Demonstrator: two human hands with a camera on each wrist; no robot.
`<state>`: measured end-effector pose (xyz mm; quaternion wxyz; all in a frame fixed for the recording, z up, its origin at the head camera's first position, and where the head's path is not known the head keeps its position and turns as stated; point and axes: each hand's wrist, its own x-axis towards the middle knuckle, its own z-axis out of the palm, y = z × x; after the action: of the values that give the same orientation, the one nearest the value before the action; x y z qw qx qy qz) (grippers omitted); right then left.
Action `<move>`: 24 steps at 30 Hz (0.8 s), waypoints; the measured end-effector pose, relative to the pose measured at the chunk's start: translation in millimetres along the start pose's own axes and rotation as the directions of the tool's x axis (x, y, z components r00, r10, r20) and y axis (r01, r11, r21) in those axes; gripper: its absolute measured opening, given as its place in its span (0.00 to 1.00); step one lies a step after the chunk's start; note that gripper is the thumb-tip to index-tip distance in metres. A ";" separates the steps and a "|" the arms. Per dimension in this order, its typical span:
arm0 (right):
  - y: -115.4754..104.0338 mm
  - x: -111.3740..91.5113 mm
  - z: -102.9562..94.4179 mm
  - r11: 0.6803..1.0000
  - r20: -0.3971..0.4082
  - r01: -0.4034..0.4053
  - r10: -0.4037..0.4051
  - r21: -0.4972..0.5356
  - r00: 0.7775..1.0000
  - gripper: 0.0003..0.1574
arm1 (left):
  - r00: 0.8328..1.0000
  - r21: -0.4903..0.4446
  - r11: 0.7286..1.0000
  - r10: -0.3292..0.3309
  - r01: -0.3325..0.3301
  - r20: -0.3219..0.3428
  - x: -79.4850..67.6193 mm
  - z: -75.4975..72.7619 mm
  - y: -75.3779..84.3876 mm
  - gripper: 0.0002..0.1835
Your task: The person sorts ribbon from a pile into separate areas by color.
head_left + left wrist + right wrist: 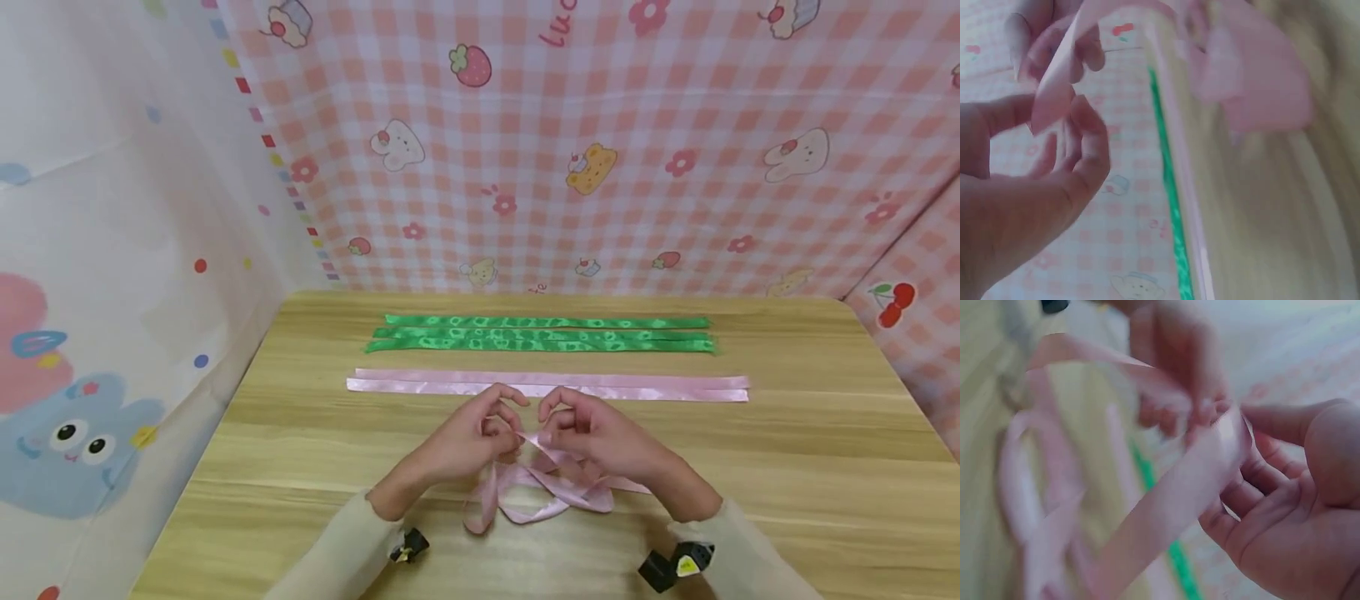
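A long pink satin ribbon [536, 510] hangs in loose loops between and below the two hands, low over the table. My left hand [468, 437] pinches it between thumb and finger; the left wrist view shows the ribbon [1054, 100] passing between these fingertips. Facing it closely, my right hand [596, 433] also pinches the ribbon, and in the right wrist view a broad band of ribbon [1166, 500] runs down from its thumb. The other fingers of both hands are bent. Motion blurs part of the loops in both wrist views.
Beyond the hands, two pink ribbon strips [420, 387] lie flat side by side across the wooden table [300, 467]. Farther back are three green ribbon strips [540, 322], roughly parallel to them. A pink checked cloth [525, 167] hangs behind the table, and a white printed cloth [150, 233] at the left.
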<state>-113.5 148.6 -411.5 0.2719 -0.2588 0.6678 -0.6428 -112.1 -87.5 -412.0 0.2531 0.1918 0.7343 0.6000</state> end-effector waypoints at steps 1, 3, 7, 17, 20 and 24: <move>-7.4 -2.6 0.0 1.000 -0.004 0.024 -0.024 0.016 1.000 0.09 | 1.000 -0.024 1.000 -0.009 0.009 0.019 -2.0 -0.9 3.9 0.22; -22.7 -8.1 -1.5 0.995 -0.009 0.098 -0.098 0.022 0.995 0.07 | 0.998 -0.071 0.997 -0.023 0.027 0.064 -7.6 -4.6 12.7 0.22; -52.9 -22.8 -8.3 0.978 -0.023 0.204 -0.204 0.033 0.979 0.06 | 0.992 -0.178 0.984 0.010 0.013 0.124 -20.0 -15.8 31.7 0.22; -77.9 -74.4 -47.6 0.941 -0.156 0.309 -0.328 -0.135 0.932 0.16 | 0.987 -0.234 0.962 0.154 -0.141 0.040 -43.9 -54.3 56.5 0.18; -74.1 -89.4 -62.3 0.947 -0.161 0.212 -0.254 -0.241 0.954 0.14 | 0.986 -0.184 0.970 0.168 -0.161 0.021 -49.0 -60.1 60.9 0.19; -65.3 -86.8 -62.5 0.861 -0.127 -0.001 -0.074 -0.509 0.989 0.07 | 0.985 -0.076 0.984 0.166 -0.163 0.041 -41.6 -52.6 65.5 0.23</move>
<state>-94.9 251.2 -342.0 0.1336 -0.2871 0.8261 -0.4660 -112.0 -139.6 -334.1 0.2268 0.2567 0.6874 0.6405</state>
